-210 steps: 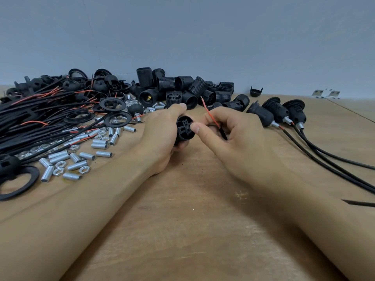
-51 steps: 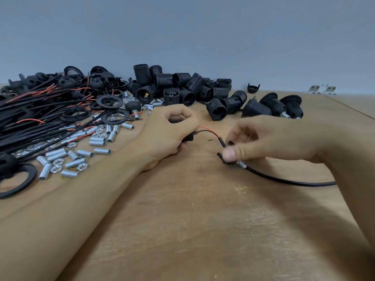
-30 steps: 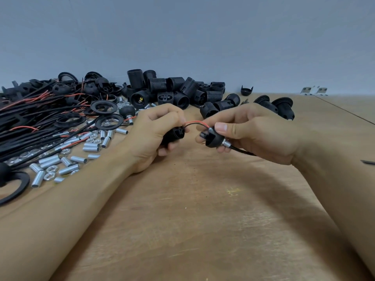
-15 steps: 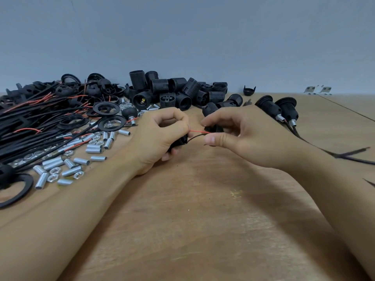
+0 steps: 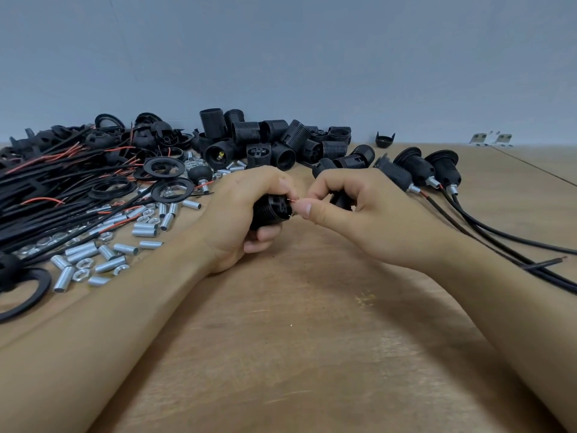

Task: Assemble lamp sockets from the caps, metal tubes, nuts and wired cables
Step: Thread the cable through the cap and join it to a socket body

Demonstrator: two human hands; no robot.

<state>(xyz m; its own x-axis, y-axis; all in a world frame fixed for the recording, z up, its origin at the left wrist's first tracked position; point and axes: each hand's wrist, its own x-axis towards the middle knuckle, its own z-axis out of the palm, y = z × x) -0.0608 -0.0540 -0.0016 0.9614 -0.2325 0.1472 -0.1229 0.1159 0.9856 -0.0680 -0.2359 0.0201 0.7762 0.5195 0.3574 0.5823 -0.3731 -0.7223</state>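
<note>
My left hand (image 5: 240, 214) grips socket body (image 5: 271, 210) | right hand (image 5: 359, 210) pinches red wire (image 5: 293, 200) at it | wooden table (image 5: 296, 339), blue-grey wall (image 5: 281, 57) far.

Mostly hidden inside the left hand (image 5: 240, 214): black socket body (image 5: 272, 210). Too thin to follow past the right hand (image 5: 352, 214) fingertips: red wire (image 5: 295, 200). Covered by curled right fingers: dark part (image 5: 342, 200). Cut off at left edge: black ring (image 5: 28, 295), cable bundle (image 5: 37, 195). Too small to identify: 2 metal pieces (image 5: 491, 139).
</note>
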